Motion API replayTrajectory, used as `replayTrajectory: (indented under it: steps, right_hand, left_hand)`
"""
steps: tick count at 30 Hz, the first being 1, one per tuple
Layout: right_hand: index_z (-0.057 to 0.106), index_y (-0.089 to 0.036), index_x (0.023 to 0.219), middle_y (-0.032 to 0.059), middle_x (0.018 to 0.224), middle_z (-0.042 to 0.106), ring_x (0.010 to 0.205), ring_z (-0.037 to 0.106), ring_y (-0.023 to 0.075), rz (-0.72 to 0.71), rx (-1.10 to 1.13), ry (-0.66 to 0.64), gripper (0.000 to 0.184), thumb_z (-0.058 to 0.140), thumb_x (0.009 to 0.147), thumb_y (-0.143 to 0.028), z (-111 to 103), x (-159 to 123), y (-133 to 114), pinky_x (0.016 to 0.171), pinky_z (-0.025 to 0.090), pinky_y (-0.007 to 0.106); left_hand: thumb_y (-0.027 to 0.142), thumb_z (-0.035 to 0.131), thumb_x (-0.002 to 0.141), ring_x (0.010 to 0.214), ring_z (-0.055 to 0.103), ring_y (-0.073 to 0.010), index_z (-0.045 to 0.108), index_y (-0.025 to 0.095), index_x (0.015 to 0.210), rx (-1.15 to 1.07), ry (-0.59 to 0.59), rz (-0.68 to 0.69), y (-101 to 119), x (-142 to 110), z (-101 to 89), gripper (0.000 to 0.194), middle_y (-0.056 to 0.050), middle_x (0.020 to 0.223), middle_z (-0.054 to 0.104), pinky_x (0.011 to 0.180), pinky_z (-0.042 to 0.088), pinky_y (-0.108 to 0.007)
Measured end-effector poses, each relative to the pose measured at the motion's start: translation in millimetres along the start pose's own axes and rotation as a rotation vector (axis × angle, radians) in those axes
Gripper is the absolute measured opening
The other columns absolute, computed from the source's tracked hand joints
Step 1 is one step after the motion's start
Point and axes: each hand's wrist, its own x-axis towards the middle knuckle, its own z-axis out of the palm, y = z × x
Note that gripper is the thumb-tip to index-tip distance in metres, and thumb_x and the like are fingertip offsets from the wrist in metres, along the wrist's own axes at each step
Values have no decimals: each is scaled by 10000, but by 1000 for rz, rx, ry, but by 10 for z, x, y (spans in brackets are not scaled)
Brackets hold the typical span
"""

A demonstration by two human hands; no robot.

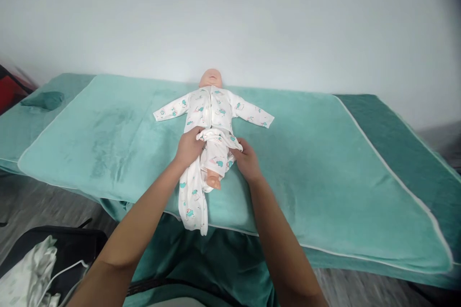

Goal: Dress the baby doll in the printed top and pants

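A baby doll [211,78] lies on its back, its head towards the wall and one bare foot showing at the near end. It wears a white, printed long-sleeved top [220,108] with both sleeves spread out. Matching printed baby trousers [192,201] are bunched around its lower body; one leg of them hangs loose over the table's near edge. My left hand [190,146] is closed on the waistband at the left. On the right, my right hand [248,159] pinches the opposite side of the waistband. The doll's other foot is hidden.
The doll lies on a padded table with a light green cover [324,177] against a white wall [252,19]. A black chair [68,244] at lower left bears a crumpled pale cloth [30,268] and a white cord. Something red [10,93] stands at far left.
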Motion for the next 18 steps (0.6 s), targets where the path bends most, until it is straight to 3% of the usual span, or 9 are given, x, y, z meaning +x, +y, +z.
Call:
replayTrajectory:
  steps: [4, 9, 13, 15, 18]
  right_hand:
    - [676, -217, 1030, 7, 951, 696, 863, 583, 202, -42, 26, 12, 261, 676, 800, -340, 6, -55, -26, 825, 475, 337]
    - [667, -226, 1119, 30, 1088, 710, 1007, 610, 230, -122, -9, 17, 311, 592, 820, -271, 24, -113, -8, 958, 472, 387]
    - [650, -226, 1155, 45, 1114, 689, 1052, 613, 243, -126, -56, -8, 367, 536, 809, -185, 55, -193, -2, 959, 481, 387]
    - [642, -235, 1188, 63, 1176, 654, 1110, 600, 256, -205, -128, 1, 423, 516, 796, -138, 62, -244, -53, 961, 488, 395]
    - [641, -258, 1253, 86, 1306, 603, 1240, 558, 281, -443, -241, -15, 464, 526, 824, -121, 84, -299, -274, 1049, 464, 456]
  left_hand:
    - [181, 634, 770, 1101, 661, -255, 723, 219, 1075, -140, -76, -50, -28, -77, -111, 320, -33, 1126, 753, 996, 460, -366]
    - [274, 796, 688, 1121, 627, -252, 754, 187, 960, -517, -213, -134, -199, -225, -352, 289, -67, 1201, 683, 963, 463, -335]
    - [239, 835, 594, 1058, 614, -210, 766, 175, 872, -742, -195, -117, -427, -256, -365, 293, -59, 1187, 638, 880, 469, -283]
    - [236, 837, 532, 970, 622, -197, 739, 173, 840, -872, -160, -174, -537, -276, -318, 330, -48, 1086, 658, 829, 480, -281]
    - [277, 842, 473, 799, 619, -176, 683, 185, 866, -1030, -143, -296, -657, -314, -257, 434, -23, 908, 672, 729, 485, -284]
